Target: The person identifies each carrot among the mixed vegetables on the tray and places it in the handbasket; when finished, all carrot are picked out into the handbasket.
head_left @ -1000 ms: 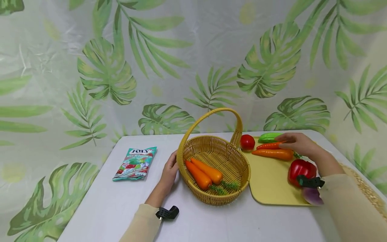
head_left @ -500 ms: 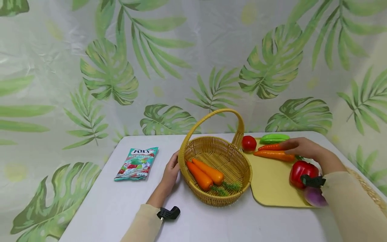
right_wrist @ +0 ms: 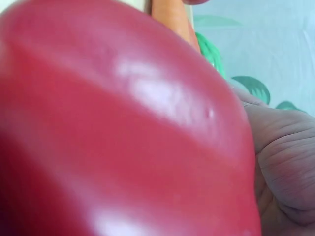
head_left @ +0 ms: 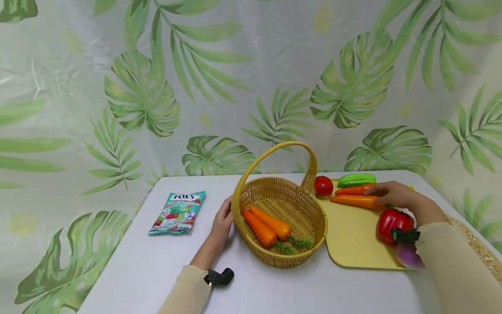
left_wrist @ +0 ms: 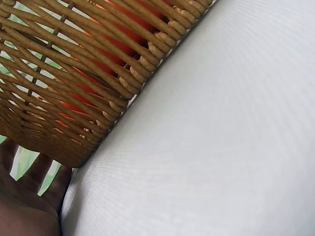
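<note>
My left hand (head_left: 221, 224) rests with extended fingers against the left side of a yellow wicker basket (head_left: 280, 261); in the left wrist view, fingers (left_wrist: 37, 172) touch the weave near its base. Two orange carrots (head_left: 270, 221) with green tops lie in the basket. My right hand (head_left: 400, 196) reaches over two carrots on the yellow tray (head_left: 354, 244). Its fingertips cover the thick end of the far carrot (head_left: 353, 190), its thumb that of the near carrot (head_left: 353, 200); I cannot tell whether it grips either. A red bell pepper (right_wrist: 133, 118) hides most of this hand in the right wrist view.
On the tray, a green ridged vegetable (head_left: 357, 180) lies at the back, a tomato (head_left: 323, 186) at the far left corner and a purple vegetable (head_left: 409, 256) beside the bell pepper. A candy bag (head_left: 178, 213) lies left of the basket. A woven mat edge (head_left: 480, 253) runs along the right.
My right hand has come down from above the carrots onto their thick ends, uncovering more of the green vegetable. The left hand and basket stay in place; the view shifts slightly.
</note>
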Action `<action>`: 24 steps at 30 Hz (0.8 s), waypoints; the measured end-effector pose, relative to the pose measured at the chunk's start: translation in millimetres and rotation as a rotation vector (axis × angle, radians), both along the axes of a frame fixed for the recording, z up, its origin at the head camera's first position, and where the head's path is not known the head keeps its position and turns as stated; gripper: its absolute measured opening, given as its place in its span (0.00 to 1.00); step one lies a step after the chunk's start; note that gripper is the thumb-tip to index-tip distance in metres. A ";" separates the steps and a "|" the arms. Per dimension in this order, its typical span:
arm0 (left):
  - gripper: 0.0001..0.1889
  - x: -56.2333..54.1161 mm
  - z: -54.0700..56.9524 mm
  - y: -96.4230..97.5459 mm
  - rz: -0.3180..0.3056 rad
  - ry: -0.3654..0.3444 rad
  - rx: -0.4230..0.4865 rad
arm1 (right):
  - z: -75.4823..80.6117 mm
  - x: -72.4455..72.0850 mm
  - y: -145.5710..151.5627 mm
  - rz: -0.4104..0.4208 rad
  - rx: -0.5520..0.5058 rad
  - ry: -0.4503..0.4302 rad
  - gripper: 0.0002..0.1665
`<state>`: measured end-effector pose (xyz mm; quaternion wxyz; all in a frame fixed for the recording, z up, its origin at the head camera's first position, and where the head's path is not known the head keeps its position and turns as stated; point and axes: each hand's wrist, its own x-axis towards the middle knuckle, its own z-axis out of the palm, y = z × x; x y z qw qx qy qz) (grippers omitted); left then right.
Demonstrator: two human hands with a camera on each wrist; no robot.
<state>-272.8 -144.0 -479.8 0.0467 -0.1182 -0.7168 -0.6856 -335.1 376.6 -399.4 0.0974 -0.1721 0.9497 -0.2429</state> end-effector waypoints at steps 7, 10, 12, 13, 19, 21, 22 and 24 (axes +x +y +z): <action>0.23 -1.2 -0.4 -0.5 -0.002 0.001 -0.011 | -5.1 -1.8 -0.5 -0.007 -0.009 0.005 0.23; 0.23 -0.8 -0.5 -0.6 -0.001 -0.005 -0.011 | -6.8 -1.4 -0.1 0.001 -0.005 -0.004 0.23; 0.23 -0.5 -0.6 -0.4 -0.001 -0.005 -0.009 | -7.0 -0.6 -0.1 0.007 0.005 -0.005 0.23; 0.23 -0.5 -0.7 -0.4 -0.002 -0.003 -0.006 | -6.9 -0.2 -0.3 0.008 0.008 -0.006 0.24; 0.23 -1.1 -1.8 -1.1 0.003 -0.007 -0.001 | -6.2 -0.5 -0.7 0.022 0.011 0.024 0.21; 0.23 -1.2 -2.0 -1.1 0.003 -0.012 -0.001 | -6.2 -0.8 -0.7 0.026 0.002 0.029 0.20; 0.23 -1.2 -2.0 -1.0 0.003 -0.014 -0.001 | -6.2 -0.8 -0.7 0.025 -0.001 0.029 0.20; 0.23 -1.3 -1.8 -1.0 0.003 -0.016 -0.004 | -5.9 -0.8 -0.9 0.022 0.005 0.032 0.20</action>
